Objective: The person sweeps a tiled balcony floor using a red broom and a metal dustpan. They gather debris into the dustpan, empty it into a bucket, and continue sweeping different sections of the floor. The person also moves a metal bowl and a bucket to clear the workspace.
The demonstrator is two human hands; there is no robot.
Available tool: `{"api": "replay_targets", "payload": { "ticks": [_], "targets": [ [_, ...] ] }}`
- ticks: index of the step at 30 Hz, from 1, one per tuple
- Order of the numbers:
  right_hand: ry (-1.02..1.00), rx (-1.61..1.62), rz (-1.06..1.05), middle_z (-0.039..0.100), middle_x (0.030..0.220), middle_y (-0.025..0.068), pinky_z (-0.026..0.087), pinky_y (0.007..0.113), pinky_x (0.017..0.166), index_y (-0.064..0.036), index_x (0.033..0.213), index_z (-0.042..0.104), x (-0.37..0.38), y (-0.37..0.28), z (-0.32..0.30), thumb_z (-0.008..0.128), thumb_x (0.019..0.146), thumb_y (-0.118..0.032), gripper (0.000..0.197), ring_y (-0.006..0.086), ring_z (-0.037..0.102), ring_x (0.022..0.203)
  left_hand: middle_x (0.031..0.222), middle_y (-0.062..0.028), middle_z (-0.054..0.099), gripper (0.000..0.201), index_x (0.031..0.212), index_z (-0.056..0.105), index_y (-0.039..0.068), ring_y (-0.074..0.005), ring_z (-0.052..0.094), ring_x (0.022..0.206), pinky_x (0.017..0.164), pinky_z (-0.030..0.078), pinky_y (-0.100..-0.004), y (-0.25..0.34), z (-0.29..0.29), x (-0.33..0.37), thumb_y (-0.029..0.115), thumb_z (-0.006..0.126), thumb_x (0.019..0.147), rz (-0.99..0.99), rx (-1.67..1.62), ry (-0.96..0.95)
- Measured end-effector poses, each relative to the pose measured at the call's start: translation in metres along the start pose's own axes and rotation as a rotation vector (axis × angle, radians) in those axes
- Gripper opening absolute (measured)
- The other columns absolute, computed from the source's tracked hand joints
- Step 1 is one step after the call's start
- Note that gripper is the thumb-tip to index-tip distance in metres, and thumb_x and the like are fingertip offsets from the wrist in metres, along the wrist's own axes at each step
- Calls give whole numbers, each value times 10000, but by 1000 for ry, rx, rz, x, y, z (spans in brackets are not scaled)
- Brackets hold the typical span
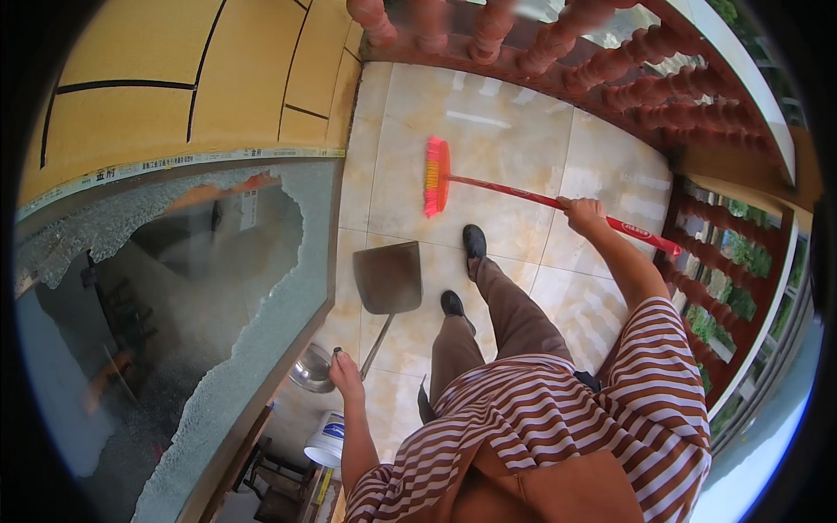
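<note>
My right hand (582, 214) is wrapped around the red handle of a broom (506, 190), whose free end sticks out beyond my fist to the right. The broom's head, with pink and yellow bristles, is at the tiled floor ahead of my feet, bristles facing left. On the left, my left hand (345, 370) is closed on the handle of a long-handled dustpan (389, 277); a dark tip pokes out of the fist, and part of the handle is hidden by the hand and wrist. The flat brown-grey pan is ahead of that hand, left of my shoes.
A metal basin (310, 370) and a white bucket (325, 441) stand beside my left arm. A glass pane with a frosted, ragged-edged border (288, 322) and a yellow wall (244, 78) run along the left. Red balusters (593, 74) border the floor ahead and right.
</note>
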State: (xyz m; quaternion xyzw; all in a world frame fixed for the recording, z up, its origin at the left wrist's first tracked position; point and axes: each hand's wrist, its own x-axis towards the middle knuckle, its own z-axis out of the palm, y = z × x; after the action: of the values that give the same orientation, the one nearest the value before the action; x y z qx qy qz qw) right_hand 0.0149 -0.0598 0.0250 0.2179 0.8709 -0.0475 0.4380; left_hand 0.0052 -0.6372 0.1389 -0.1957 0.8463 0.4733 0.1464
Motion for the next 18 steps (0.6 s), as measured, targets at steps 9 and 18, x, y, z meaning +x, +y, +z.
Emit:
{"api": "replay_targets", "payload": {
  "ticks": [9,18],
  "targets": [
    [161,-178,182,675,839,111,502,426,667,-328,1269,543,-72,157,-38,526,886,-192,407,296,658,790,600,56,358,327,720,431,87,-48,330,513,453,259,-241,16,34,59,288,440,977,-54,-149,-27],
    [176,141,-158,680,923,117,502,414,712,-393,1367,434,37,-102,-123,456,885,-115,556,282,660,843,621,65,347,313,712,410,107,-35,318,525,459,272,-209,38,50,118,255,427,987,97,30,-128]
  ]
}}
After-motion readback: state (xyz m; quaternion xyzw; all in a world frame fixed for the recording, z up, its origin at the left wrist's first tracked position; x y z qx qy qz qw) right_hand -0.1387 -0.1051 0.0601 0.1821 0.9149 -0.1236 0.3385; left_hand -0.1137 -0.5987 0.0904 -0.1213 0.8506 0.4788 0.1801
